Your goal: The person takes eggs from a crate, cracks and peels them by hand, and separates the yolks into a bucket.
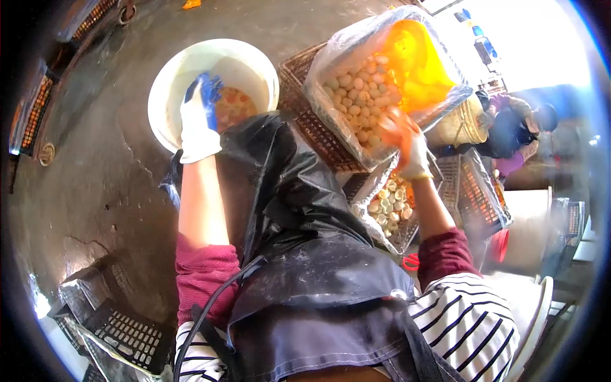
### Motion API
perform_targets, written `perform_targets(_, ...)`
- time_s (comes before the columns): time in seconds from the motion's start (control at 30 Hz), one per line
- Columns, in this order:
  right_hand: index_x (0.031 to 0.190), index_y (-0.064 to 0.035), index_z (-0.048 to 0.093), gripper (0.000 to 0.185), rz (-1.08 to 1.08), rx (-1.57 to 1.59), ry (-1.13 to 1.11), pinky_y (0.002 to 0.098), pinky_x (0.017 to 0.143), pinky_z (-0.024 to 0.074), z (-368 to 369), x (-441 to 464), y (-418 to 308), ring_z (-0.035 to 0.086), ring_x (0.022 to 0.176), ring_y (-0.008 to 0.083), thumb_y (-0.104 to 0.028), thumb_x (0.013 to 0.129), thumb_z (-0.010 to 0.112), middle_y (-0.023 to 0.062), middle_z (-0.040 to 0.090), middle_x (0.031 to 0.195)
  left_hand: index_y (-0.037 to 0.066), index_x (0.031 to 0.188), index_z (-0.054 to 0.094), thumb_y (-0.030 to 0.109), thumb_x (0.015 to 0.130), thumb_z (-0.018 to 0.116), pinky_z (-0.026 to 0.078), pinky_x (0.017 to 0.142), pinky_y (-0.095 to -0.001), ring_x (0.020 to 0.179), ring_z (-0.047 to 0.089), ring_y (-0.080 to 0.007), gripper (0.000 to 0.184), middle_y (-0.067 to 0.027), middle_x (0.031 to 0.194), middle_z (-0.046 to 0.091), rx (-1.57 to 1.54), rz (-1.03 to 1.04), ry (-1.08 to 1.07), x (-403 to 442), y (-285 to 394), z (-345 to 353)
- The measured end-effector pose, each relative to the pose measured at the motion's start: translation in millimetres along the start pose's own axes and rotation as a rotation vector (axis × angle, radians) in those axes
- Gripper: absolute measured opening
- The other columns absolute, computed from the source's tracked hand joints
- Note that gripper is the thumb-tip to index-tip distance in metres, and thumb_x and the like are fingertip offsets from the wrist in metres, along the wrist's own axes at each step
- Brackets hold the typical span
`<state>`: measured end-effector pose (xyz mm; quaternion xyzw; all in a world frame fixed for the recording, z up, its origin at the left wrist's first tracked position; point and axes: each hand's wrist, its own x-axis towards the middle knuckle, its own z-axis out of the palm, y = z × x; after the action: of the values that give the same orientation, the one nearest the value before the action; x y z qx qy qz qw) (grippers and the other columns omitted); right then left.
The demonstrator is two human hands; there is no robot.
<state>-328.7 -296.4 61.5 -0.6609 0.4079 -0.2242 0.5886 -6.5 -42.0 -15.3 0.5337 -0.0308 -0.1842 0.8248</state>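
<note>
My left hand [202, 114], in a white glove with blue fingers, reaches over the inside of a white bucket [164, 108]. Egg contents [234, 107], yellow and orange, lie at the bucket's bottom. What its bent fingers hold, if anything, is hidden. On the right, my right hand [402, 141] wears a white and orange glove and is blurred at the near corner of a plastic-lined crate [318, 70]. Many whole eggs [356, 95] fill the crate beside a bright orange sheet [414, 60]. Below that hand, empty eggshells [393, 207] lie in a second lined crate [366, 197].
A co-worker [515, 130] in dark and purple clothing bends near a yellowish bucket [463, 124] at the right. More crates [474, 194] stand beyond the shells. A black crate [130, 334] sits at lower left. My black apron [312, 254] covers my lap.
</note>
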Motion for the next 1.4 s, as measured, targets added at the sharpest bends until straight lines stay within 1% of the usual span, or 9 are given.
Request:
perform_targets(0.2, 0.123, -0.0089, 0.049, 0.05, 0.312, -0.985, 0.209, 0.0302, 0.086, 0.043, -202, -40, 103, 0.056, 0.104, 0.0213, -0.024, 0.079, 0.064, 0.0114, 0.059, 0.114, -0.001, 0.125, 0.042, 0.022, 0.092, 0.047, 0.041, 0.089, -0.038, 0.106, 0.052, -0.028, 0.04, -0.0158, 0.119, 0.052, -0.042, 0.003, 0.063, -12, 17, -1)
perform_targets(0.4, 0.096, -0.0044, 0.064, 0.031, -0.45, -0.725, 0.264, 0.0277, 0.074, 0.0459, -34, 8, 1, 0.061, 0.083, 0.0173, -0.033, 0.085, 0.059, 0.0108, 0.065, 0.089, -0.003, 0.116, 0.051, 0.02, 0.091, 0.05, 0.043, 0.086, -0.0338, 0.097, 0.056, -0.0247, 0.034, -0.0145, 0.11, 0.057, -0.044, -0.04, -0.082, 8, -8, -8)
perform_targets(0.47, 0.09, -0.0032, 0.064, 0.029, -0.013, -0.768, 0.182, 0.0306, 0.076, 0.0476, -5, 59, 21, 0.062, 0.086, 0.0233, -0.031, 0.082, 0.06, 0.0142, 0.065, 0.09, -0.003, 0.104, 0.059, 0.016, 0.089, 0.053, 0.047, 0.075, -0.0268, 0.085, 0.059, -0.0169, 0.025, -0.0107, 0.096, 0.063, 0.015, -0.034, -0.031, -1, 2, 4)
perform_targets(0.53, 0.094, -0.003, 0.063, 0.027, -0.258, -1.496, -0.025, 0.0344, 0.08, 0.0484, 16, 121, 39, 0.061, 0.094, 0.0294, -0.024, 0.079, 0.058, 0.0163, 0.064, 0.094, -0.003, 0.105, 0.06, 0.015, 0.089, 0.053, 0.047, 0.077, -0.027, 0.086, 0.058, -0.0162, 0.025, -0.0101, 0.097, 0.063, 0.073, -0.021, -0.041, 2, -1, -5)
perform_targets(0.77, 0.099, 0.0, 0.061, 0.022, -0.125, -1.972, -0.361, 0.0376, 0.078, 0.0496, 51, 183, 62, 0.058, 0.101, 0.0306, -0.011, 0.08, 0.055, 0.0198, 0.06, 0.106, -0.001, 0.107, 0.061, 0.016, 0.088, 0.056, 0.047, 0.083, -0.0279, 0.092, 0.058, -0.0157, 0.026, -0.0093, 0.1, 0.063, 0.136, -0.131, 0.013, -4, 9, 17)
perform_targets(1.0, 0.104, 0.0012, 0.058, 0.03, -0.072, -1.633, -0.565, 0.0313, 0.076, 0.0487, -21, 249, 96, 0.059, 0.099, 0.0309, -0.013, 0.078, 0.058, 0.016, 0.062, 0.102, -0.006, 0.118, 0.05, 0.024, 0.093, 0.046, 0.045, 0.085, -0.0309, 0.099, 0.058, -0.0242, 0.039, -0.0165, 0.111, 0.058, 0.232, -0.081, -0.13, 5, 0, 18)
perform_targets(1.2, 0.114, 0.0051, 0.052, 0.029, 0.2, 0.51, -0.769, 0.0389, 0.088, 0.0479, 100, 168, 8, 0.058, 0.098, 0.0273, -0.007, 0.088, 0.047, 0.0141, 0.06, 0.107, -0.004, 0.117, 0.051, 0.027, 0.092, 0.049, 0.049, 0.082, -0.0309, 0.096, 0.06, -0.0209, 0.04, -0.0145, 0.108, 0.06, 0.371, -0.087, -0.262, 4, -4, 8)
perform_targets(1.33, 0.111, 0.0033, 0.053, 0.028, -0.017, 0.49, -0.988, 0.0383, 0.085, 0.0499, 213, 109, -39, 0.059, 0.095, 0.0243, -0.01, 0.086, 0.055, 0.0127, 0.06, 0.106, -0.001, 0.115, 0.054, 0.032, 0.092, 0.048, 0.048, 0.082, -0.0288, 0.093, 0.06, -0.0174, 0.04, -0.0135, 0.105, 0.061, -0.057, -0.312, -0.302, -10, 9, 23)
perform_targets(1.4, 0.111, 0.0014, 0.054, 0.031, -0.068, 0.334, -1.008, 0.0367, 0.083, 0.0502, 250, 88, -47, 0.059, 0.093, 0.0226, -0.013, 0.084, 0.059, 0.0106, 0.059, 0.105, 0.0, 0.117, 0.052, 0.035, 0.092, 0.048, 0.049, 0.079, -0.0283, 0.091, 0.06, -0.0191, 0.043, -0.0127, 0.102, 0.061, 0.891, 0.32, -0.405, -4, 3, 5)
